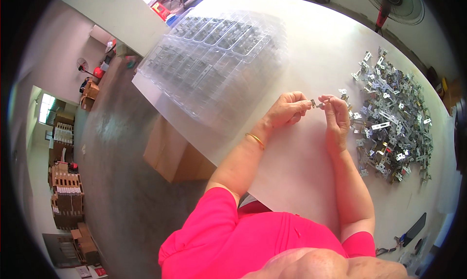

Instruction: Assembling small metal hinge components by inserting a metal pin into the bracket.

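Note:
A small metal bracket-like part (315,104), too small to make out fully, is held up over the white table. My left hand (288,108) pinches one end of it between thumb and fingertips. From the other side my right hand (335,114) grips it with thumb and forefinger, the remaining fingers curled. Just right of that hand spreads a heap of loose silvery metal brackets (394,118). Left of my left hand stands a stack of clear plastic trays (214,60), with metal parts in the compartments of the top one.
The white table (301,167) reaches away from me. A black-handled tool (413,229) lies at its right near side. Below its left edge is a cardboard box (175,152). A fan (393,1) stands beyond the far right; stacked cartons (67,191) line the left wall.

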Demonstrator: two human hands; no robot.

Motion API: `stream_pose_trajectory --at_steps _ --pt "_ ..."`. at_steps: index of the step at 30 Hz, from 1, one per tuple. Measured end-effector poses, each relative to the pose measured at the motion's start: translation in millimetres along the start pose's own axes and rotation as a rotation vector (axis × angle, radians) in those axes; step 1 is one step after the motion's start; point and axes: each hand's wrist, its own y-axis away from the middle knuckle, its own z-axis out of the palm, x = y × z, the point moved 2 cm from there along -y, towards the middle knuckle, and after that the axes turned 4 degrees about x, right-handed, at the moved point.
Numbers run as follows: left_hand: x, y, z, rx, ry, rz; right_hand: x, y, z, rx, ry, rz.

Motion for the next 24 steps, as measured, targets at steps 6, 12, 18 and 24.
stream_pose_trajectory --at_steps 6,12,18,24 --pt "-5 -1 1 -0.037 0.128 -0.028 2 2 0 -0.099 0.064 -0.113" --pt "-12 -6 -5 -0.182 0.338 -0.081 1 3 0 -0.080 0.077 -0.051" --pt "-19 -13 -10 -0.267 0.475 0.030 10 -5 -10 0.144 -0.244 0.235" --pt "-2 -3 10 -0.122 0.252 0.254 14 -6 -15 0.226 -0.358 0.313"
